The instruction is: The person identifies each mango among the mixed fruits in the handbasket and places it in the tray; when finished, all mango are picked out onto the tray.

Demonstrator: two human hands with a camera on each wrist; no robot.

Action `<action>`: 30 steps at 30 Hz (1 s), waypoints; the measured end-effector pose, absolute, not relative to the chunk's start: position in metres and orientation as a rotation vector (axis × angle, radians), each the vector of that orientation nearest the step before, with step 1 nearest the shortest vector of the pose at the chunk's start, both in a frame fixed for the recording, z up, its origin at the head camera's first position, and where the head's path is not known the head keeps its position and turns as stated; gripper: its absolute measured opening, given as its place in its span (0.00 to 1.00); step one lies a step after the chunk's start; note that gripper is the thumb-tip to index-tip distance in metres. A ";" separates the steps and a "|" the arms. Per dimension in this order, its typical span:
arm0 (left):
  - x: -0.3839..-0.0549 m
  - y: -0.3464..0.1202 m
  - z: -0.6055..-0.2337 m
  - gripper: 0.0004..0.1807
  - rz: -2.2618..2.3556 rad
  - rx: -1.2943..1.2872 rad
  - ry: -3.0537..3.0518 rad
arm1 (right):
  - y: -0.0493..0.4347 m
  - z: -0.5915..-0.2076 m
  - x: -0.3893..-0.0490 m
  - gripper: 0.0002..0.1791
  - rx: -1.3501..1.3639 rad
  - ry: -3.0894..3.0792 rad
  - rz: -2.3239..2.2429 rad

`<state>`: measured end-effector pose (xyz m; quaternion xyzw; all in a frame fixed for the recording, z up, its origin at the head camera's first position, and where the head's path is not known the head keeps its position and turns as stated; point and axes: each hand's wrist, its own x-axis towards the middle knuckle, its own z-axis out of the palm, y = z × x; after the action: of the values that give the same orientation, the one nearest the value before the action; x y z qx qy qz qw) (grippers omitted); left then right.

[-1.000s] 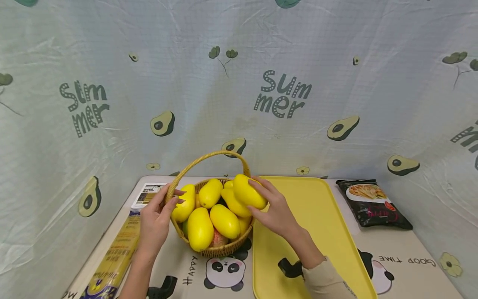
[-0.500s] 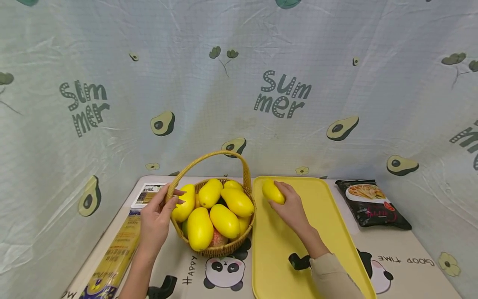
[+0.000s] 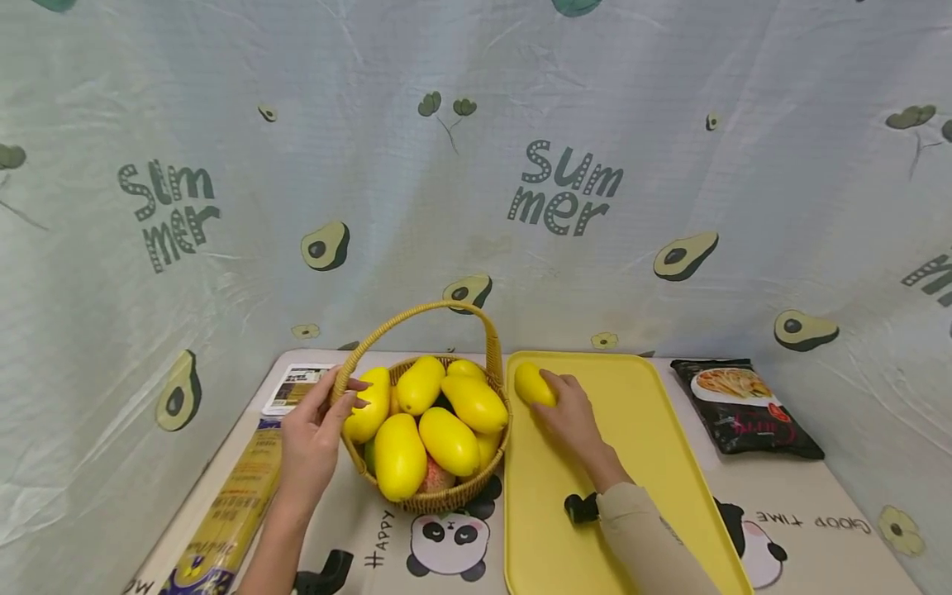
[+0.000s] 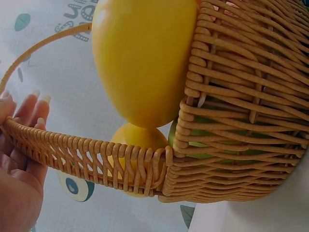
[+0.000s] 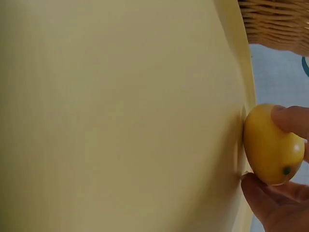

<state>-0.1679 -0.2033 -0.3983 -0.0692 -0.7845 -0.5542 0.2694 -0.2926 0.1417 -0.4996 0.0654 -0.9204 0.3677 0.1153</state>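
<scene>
A wicker basket (image 3: pixel 454 497) heaped with several yellow mangoes (image 3: pixel 400 457) stands on the table. My left hand (image 3: pixel 312 438) holds the left side of its arched handle (image 3: pixel 407 315), thumb on one side and fingers on the other. In the left wrist view the handle (image 4: pixel 87 152) crosses the palm. A single mango (image 3: pixel 533 385) is at the far left corner of the yellow tray (image 3: pixel 640 479), gripped by my right hand (image 3: pixel 576 426). The right wrist view has thumb and fingers around this mango (image 5: pixel 270 145), low against the tray surface. A reddish fruit (image 3: pixel 437 477) shows beneath the mangoes in the basket.
Right of the tray lies a black food packet (image 3: pixel 744 406). A long yellow packet (image 3: pixel 236 504) and a printed card or pack (image 3: pixel 296 388) lie to the left. A printed curtain (image 3: pixel 476 182) hangs behind the table.
My right hand has carried the mango from above the basket's right side over to the tray and lowered it at the far left corner. The left hand and basket have stayed put.
</scene>
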 end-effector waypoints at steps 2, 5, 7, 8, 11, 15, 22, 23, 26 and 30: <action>-0.167 -0.204 -0.398 0.20 -1.491 -0.182 -2.106 | 0.135 -0.498 -0.295 0.33 0.163 -2.703 1.070; -0.166 -0.205 -0.397 0.20 -1.507 -0.179 -2.098 | 0.127 -0.496 -0.299 0.34 0.111 -2.708 1.067; -0.166 -0.205 -0.397 0.20 -1.524 -0.179 -2.096 | 0.123 -0.495 -0.301 0.34 0.086 -2.708 1.075; -0.166 -0.205 -0.397 0.20 -1.526 -0.181 -2.097 | 0.121 -0.494 -0.302 0.34 0.081 -2.707 1.077; -0.167 -0.205 -0.398 0.20 -1.532 -0.182 -2.095 | 0.118 -0.494 -0.305 0.35 0.068 -2.714 1.076; -0.168 -0.204 -0.398 0.20 -1.535 -0.204 -2.079 | 0.118 -0.495 -0.308 0.39 0.026 -2.721 1.080; -0.170 -0.202 -0.400 0.19 -1.536 -0.198 -2.039 | 0.126 -0.493 -0.307 0.46 0.002 -2.740 1.113; -0.170 -0.202 -0.401 0.19 -1.531 -0.193 -2.039 | 0.126 -0.492 -0.305 0.46 0.001 -2.733 1.114; -0.170 -0.202 -0.402 0.19 -1.520 -0.190 -2.038 | 0.127 -0.487 -0.298 0.44 0.005 -2.688 1.121; -0.171 -0.202 -0.402 0.20 -1.509 -0.208 -2.032 | 0.124 -0.474 -0.283 0.40 0.062 -2.608 1.193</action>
<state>-0.1712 -0.2020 -0.4022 -0.0782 -0.7643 -0.5673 0.2965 -0.2828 0.1239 -0.4742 0.0213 -0.9008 0.4119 0.1359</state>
